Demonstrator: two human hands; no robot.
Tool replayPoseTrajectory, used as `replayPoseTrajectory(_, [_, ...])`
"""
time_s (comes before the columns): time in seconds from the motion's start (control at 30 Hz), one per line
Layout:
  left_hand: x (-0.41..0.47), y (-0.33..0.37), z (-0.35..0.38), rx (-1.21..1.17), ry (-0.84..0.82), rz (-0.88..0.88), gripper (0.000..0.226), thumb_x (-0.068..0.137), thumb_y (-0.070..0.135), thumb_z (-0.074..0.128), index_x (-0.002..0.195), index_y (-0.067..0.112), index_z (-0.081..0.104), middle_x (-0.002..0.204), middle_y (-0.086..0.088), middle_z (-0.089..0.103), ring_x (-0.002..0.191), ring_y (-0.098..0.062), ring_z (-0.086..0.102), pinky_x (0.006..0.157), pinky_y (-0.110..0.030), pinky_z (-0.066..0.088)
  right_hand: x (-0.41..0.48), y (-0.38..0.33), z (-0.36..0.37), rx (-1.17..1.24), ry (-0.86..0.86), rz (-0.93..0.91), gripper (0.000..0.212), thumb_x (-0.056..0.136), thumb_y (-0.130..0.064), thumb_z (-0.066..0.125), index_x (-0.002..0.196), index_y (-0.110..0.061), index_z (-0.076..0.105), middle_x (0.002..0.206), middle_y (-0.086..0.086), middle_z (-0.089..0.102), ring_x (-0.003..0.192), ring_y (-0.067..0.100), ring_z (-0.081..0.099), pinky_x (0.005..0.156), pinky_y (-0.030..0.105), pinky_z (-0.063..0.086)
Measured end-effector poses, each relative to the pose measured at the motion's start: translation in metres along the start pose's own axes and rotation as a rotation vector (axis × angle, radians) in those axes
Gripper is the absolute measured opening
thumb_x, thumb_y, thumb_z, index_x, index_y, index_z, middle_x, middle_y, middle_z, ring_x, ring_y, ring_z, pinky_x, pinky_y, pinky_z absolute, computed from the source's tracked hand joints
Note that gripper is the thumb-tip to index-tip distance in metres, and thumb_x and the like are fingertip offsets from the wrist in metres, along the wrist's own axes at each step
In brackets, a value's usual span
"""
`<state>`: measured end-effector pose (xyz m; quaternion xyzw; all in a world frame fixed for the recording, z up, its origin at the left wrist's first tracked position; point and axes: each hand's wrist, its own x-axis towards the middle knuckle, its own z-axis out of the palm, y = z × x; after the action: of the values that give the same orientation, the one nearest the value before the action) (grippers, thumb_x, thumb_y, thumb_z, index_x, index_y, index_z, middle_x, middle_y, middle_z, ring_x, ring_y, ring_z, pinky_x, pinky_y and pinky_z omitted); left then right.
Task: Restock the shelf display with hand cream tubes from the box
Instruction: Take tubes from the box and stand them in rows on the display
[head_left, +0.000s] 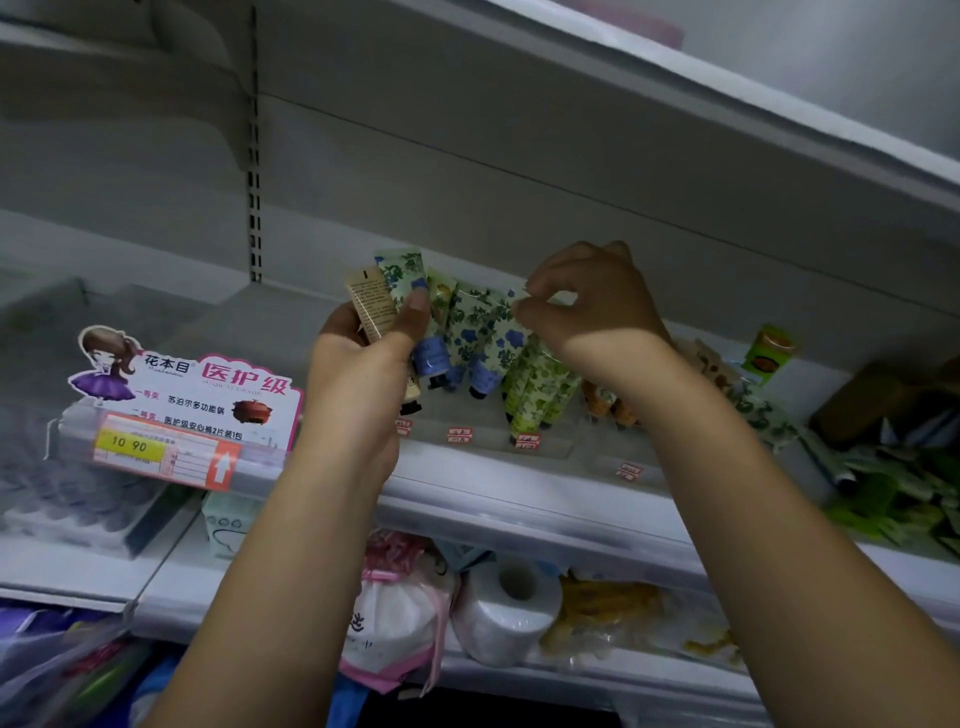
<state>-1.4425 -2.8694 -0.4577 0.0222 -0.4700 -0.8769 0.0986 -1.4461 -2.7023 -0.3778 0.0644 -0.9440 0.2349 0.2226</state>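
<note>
Grip of left hand (363, 358): closed round a small bunch of hand cream tubes, thumb pressed across their front. A beige tube (371, 306) with fine print, too small to read, and a green floral tube (400, 275) stick up above the fingers, caps pointing down.

Grip of right hand (587, 301): thumb and forefinger pinch the crimped top of a blue-flower tube (506, 332); the other fingers are curled behind. This tube stands cap down in the row on the shelf (519, 499), just right of the left hand's bunch and touching its neighbours. Green-leaf tubes (540, 389) lean beside it, under the right wrist.

Writing: promo sign (208, 395) at left reads "花本目" and "医护级"; price tag (156, 452) below it reads "10 90". Small red labels on the shelf front are illegible.
</note>
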Motion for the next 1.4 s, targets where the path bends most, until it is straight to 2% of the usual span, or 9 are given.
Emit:
replayPoseTrajectory(0.07, [0.001,0.000,0.002,0.004,0.005,0.001,0.022,0.093,0.025,0.074,0.111,0.014,0.069,0.099,-0.002,0.077,0.084,-0.020,0.069,0.051,-0.023,0.044,0.005,0.001,0.001,-0.055,0.013,-0.012,0.010,0.086,-0.028,0.069,0.077,-0.025,0.070,0.110,-0.008,0.063,0.120,0.018,0.039,0.106,0.036,0.036])
replayPoseTrajectory(0.13, [0.003,0.001,0.004,0.007,0.011,-0.003,0.024,0.092,0.024,0.075,0.113,0.013,0.069,0.100,0.000,0.078,0.084,-0.018,0.072,0.053,-0.022,0.048,0.011,0.001,0.000,-0.130,-0.006,-0.009,0.017,0.088,-0.029,0.064,0.082,-0.017,0.076,0.110,-0.003,0.065,0.122,0.024,0.038,0.107,0.041,0.036])
replayPoseTrajectory(0.27, [0.011,0.001,0.008,0.040,-0.002,0.012,0.021,0.092,0.022,0.075,0.111,0.016,0.070,0.099,0.003,0.079,0.095,-0.017,0.075,0.077,-0.031,0.060,0.024,0.001,-0.004,-0.197,-0.037,0.012,0.027,0.087,-0.029,0.062,0.085,-0.008,0.077,0.106,0.005,0.069,0.122,0.028,0.038,0.104,0.044,0.039])
replayPoseTrajectory(0.37, [0.016,-0.002,0.008,0.087,0.002,0.030,0.021,0.093,0.021,0.075,0.112,0.014,0.069,0.101,0.002,0.078,0.096,-0.015,0.075,0.082,-0.030,0.060,0.031,0.003,-0.002,-0.230,-0.058,0.014,0.027,0.088,-0.030,0.061,0.085,-0.009,0.078,0.106,0.004,0.068,0.122,0.030,0.038,0.102,0.043,0.039])
replayPoseTrajectory(0.6, [0.021,-0.010,0.005,0.214,0.016,0.093,0.022,0.097,0.022,0.069,0.115,0.014,0.062,0.095,0.005,0.072,0.083,-0.009,0.067,0.059,-0.012,0.054,0.039,0.008,0.011,-0.247,-0.078,0.012,0.023,0.086,-0.031,0.063,0.085,-0.014,0.079,0.106,0.002,0.067,0.119,0.028,0.038,0.102,0.042,0.038])
replayPoseTrajectory(0.77, [0.023,-0.010,0.005,0.289,0.002,0.140,0.027,0.098,0.019,0.067,0.120,0.007,0.058,0.093,0.004,0.069,0.077,-0.006,0.063,0.052,-0.007,0.048,0.044,0.013,0.017,-0.286,-0.090,0.007,0.020,0.087,-0.034,0.064,0.085,-0.019,0.078,0.109,0.001,0.062,0.122,0.029,0.037,0.101,0.040,0.032])
replayPoseTrajectory(1.07, [0.022,-0.011,0.006,0.305,-0.010,0.144,0.030,0.098,0.019,0.067,0.121,0.004,0.058,0.093,0.002,0.069,0.076,-0.010,0.062,0.052,-0.013,0.049,0.051,0.016,0.022,-0.345,-0.108,0.024,0.019,0.086,-0.033,0.064,0.088,-0.020,0.078,0.111,0.002,0.058,0.122,0.029,0.037,0.100,0.041,0.030])
replayPoseTrajectory(1.23, [0.024,-0.011,0.004,0.316,-0.017,0.131,0.029,0.098,0.022,0.068,0.120,0.007,0.059,0.099,-0.001,0.072,0.086,-0.016,0.067,0.056,-0.017,0.053,0.052,0.015,0.028,-0.345,-0.137,0.065,0.017,0.084,-0.031,0.066,0.082,-0.018,0.077,0.104,0.001,0.060,0.119,0.028,0.037,0.097,0.041,0.029])
replayPoseTrajectory(1.4, [0.022,-0.009,0.003,0.317,-0.024,0.130,0.027,0.098,0.021,0.068,0.119,0.007,0.059,0.092,0.002,0.071,0.080,-0.015,0.063,0.054,-0.022,0.052,0.054,0.016,0.029,-0.352,-0.161,0.087,0.014,0.083,-0.032,0.070,0.081,-0.020,0.076,0.105,0.000,0.060,0.123,0.031,0.035,0.104,0.044,0.029])
